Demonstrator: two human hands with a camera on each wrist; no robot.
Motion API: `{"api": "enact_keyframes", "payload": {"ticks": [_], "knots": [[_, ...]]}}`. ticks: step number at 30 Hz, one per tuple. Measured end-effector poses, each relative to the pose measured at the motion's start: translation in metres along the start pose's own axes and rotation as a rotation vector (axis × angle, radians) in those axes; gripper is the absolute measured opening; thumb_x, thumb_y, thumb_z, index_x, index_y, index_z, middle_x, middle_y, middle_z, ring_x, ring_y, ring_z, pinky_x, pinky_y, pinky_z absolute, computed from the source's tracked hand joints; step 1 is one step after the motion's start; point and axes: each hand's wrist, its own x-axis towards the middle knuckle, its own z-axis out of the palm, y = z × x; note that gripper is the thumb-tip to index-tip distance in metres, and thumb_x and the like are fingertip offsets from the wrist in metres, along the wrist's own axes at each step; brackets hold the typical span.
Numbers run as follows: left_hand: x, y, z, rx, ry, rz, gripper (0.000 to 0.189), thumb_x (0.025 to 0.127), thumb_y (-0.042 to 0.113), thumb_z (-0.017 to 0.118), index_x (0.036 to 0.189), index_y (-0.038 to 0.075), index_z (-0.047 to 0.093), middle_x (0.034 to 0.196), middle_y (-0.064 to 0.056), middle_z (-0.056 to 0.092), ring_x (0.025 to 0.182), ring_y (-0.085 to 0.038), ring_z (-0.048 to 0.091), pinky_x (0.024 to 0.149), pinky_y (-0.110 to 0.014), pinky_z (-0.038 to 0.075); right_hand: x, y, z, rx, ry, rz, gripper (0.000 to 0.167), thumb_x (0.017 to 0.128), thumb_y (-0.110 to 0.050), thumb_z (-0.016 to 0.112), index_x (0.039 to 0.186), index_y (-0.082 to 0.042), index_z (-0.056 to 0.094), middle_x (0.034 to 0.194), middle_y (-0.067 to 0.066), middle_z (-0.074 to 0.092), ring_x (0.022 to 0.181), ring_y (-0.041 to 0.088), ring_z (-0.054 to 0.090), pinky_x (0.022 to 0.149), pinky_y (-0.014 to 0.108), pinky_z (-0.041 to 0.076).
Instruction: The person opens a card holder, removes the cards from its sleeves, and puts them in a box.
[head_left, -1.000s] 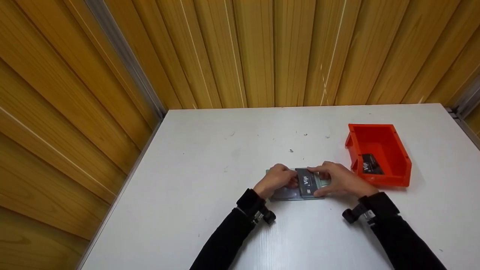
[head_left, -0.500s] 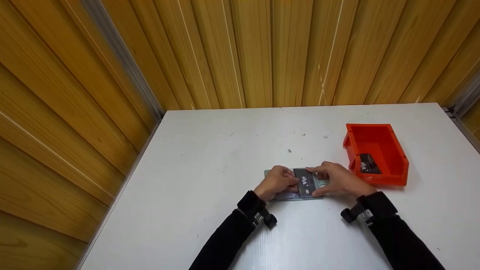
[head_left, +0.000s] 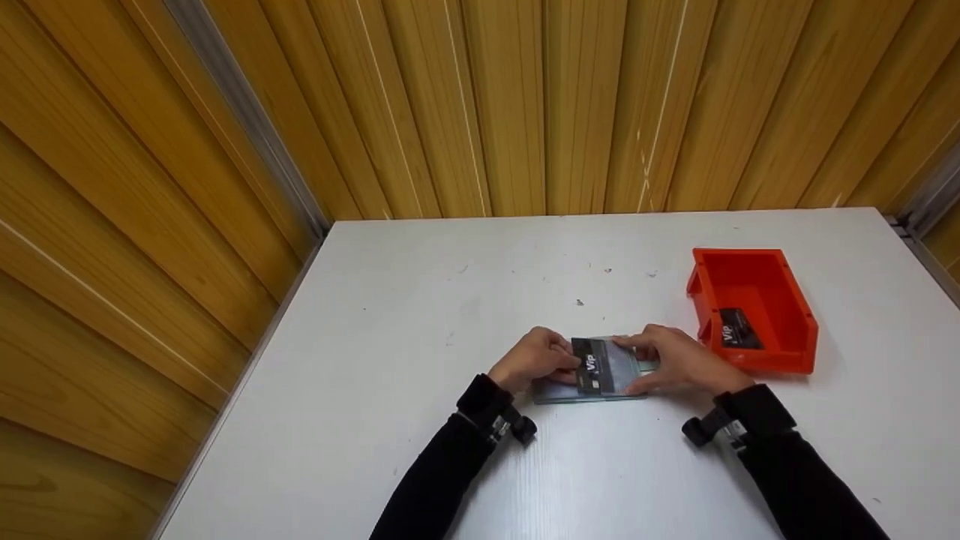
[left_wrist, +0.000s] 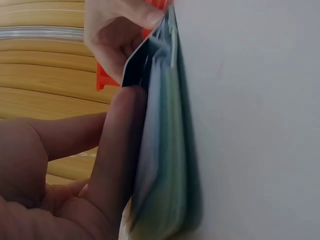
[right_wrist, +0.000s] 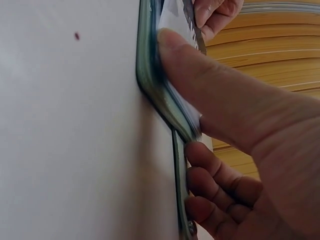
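Observation:
A greenish card holder [head_left: 621,369] with clear plastic sleeves lies on the white table. Across its middle is a dark card [head_left: 590,367] printed "Vip", its left edge pinched by my left hand [head_left: 531,361]. In the left wrist view the card [left_wrist: 134,67] stands tilted away from the stacked sleeves [left_wrist: 155,125], a finger lying along it. My right hand [head_left: 675,361] grips the holder's right end. The right wrist view has the thumb on the sleeve face and the other fingertips at the holder's edge [right_wrist: 145,65]. How far the card sits inside a sleeve cannot be told.
An orange-red open bin [head_left: 799,315] stands right of the hands, with another black "Vip" card [head_left: 739,328] in it. Wood-patterned panels [head_left: 510,112] rise behind the table and on the left. Small dark marks [head_left: 579,302] dot the white tabletop.
My left hand and the dark card have shifted left across the holder, baring a greyish sleeve area to the card's right. The right hand has stayed at the holder's right end.

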Motion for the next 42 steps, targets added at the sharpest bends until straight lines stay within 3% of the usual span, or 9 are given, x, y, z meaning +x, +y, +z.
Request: {"api": "enact_keyframes", "payload": {"ticks": [8, 12, 19, 23, 29, 33, 35, 38, 42], "knots": [[-0.007, 0.006, -0.024, 0.087, -0.050, -0.060, 0.005, 0.091, -0.005, 0.070, 0.096, -0.005, 0.069, 0.082, -0.006, 0.069, 0.063, -0.013, 0.069, 0.063, -0.024, 0.060, -0.002, 0.001, 0.003, 0.030, -0.003, 0.028, 0.083, 0.075, -0.038, 0.093, 0.148, -0.017, 0.059, 0.114, 0.005, 0.061, 0.105, 0.022, 0.054, 0.090, 0.036, 0.052], [-0.014, 0.017, -0.036, 0.057, -0.051, -0.032, 0.006, 0.092, -0.008, 0.069, 0.096, -0.005, 0.067, 0.079, -0.004, 0.066, 0.066, -0.014, 0.068, 0.067, -0.026, 0.061, -0.003, -0.001, 0.001, 0.034, 0.005, 0.014, 0.083, 0.075, -0.035, 0.094, 0.147, -0.015, 0.059, 0.111, 0.005, 0.061, 0.103, 0.022, 0.054, 0.087, 0.034, 0.051], [-0.032, 0.042, -0.049, -0.020, -0.044, 0.080, 0.007, 0.094, -0.006, 0.067, 0.101, -0.005, 0.064, 0.083, -0.005, 0.067, 0.073, -0.016, 0.070, 0.087, -0.045, 0.061, -0.002, -0.002, -0.001, 0.035, 0.002, 0.022, 0.084, 0.075, -0.034, 0.094, 0.148, -0.015, 0.058, 0.109, 0.004, 0.061, 0.102, 0.022, 0.054, 0.084, 0.033, 0.052], [-0.043, 0.056, -0.052, -0.033, -0.033, 0.141, 0.006, 0.095, -0.006, 0.065, 0.101, -0.005, 0.062, 0.083, -0.005, 0.067, 0.074, -0.015, 0.069, 0.086, -0.043, 0.062, -0.002, -0.003, -0.002, 0.039, -0.008, 0.040, 0.085, 0.075, -0.034, 0.094, 0.149, -0.015, 0.057, 0.112, 0.005, 0.061, 0.104, 0.023, 0.054, 0.087, 0.036, 0.054], [-0.047, 0.059, -0.053, -0.029, -0.029, 0.160, 0.008, 0.095, -0.006, 0.065, 0.103, -0.007, 0.062, 0.082, -0.005, 0.066, 0.075, -0.015, 0.067, 0.084, -0.040, 0.063, -0.001, -0.003, -0.002, 0.053, -0.017, 0.052, 0.086, 0.075, -0.034, 0.094, 0.150, -0.014, 0.056, 0.115, 0.005, 0.061, 0.107, 0.024, 0.055, 0.092, 0.040, 0.056], [-0.045, 0.057, -0.050, -0.028, -0.029, 0.158, 0.008, 0.095, -0.007, 0.066, 0.101, -0.003, 0.062, 0.082, -0.005, 0.067, 0.077, -0.015, 0.067, 0.082, -0.039, 0.063, -0.001, -0.004, -0.002, 0.055, -0.010, 0.027, 0.086, 0.077, -0.038, 0.092, 0.150, -0.012, 0.056, 0.111, 0.004, 0.060, 0.105, 0.022, 0.054, 0.088, 0.034, 0.055], [-0.044, 0.056, -0.049, -0.030, -0.027, 0.155, 0.009, 0.094, -0.008, 0.066, 0.100, -0.001, 0.062, 0.083, -0.006, 0.067, 0.077, -0.015, 0.068, 0.080, -0.037, 0.064, -0.001, -0.006, -0.003, 0.081, 0.030, -0.009, 0.082, 0.080, -0.037, 0.090, 0.150, -0.011, 0.055, 0.106, 0.003, 0.061, 0.102, 0.022, 0.055, 0.086, 0.028, 0.053], [-0.042, 0.054, -0.047, -0.034, -0.023, 0.154, 0.011, 0.094, -0.008, 0.067, 0.101, -0.001, 0.063, 0.084, -0.006, 0.068, 0.075, -0.015, 0.069, 0.079, -0.037, 0.064, -0.001, -0.014, -0.004, 0.171, 0.152, -0.064, 0.071, 0.090, -0.033, 0.082, 0.149, -0.006, 0.055, 0.101, 0.004, 0.063, 0.098, 0.022, 0.058, 0.085, 0.022, 0.052], [-0.040, 0.053, -0.042, -0.038, -0.024, 0.157, 0.010, 0.093, -0.008, 0.067, 0.101, -0.002, 0.063, 0.083, -0.006, 0.070, 0.072, -0.015, 0.069, 0.083, -0.043, 0.063, -0.001, -0.032, -0.002, 0.431, 0.289, -0.049, 0.051, 0.104, -0.029, 0.065, 0.147, -0.004, 0.054, 0.102, 0.013, 0.066, 0.094, 0.024, 0.066, 0.087, 0.021, 0.055]]}}
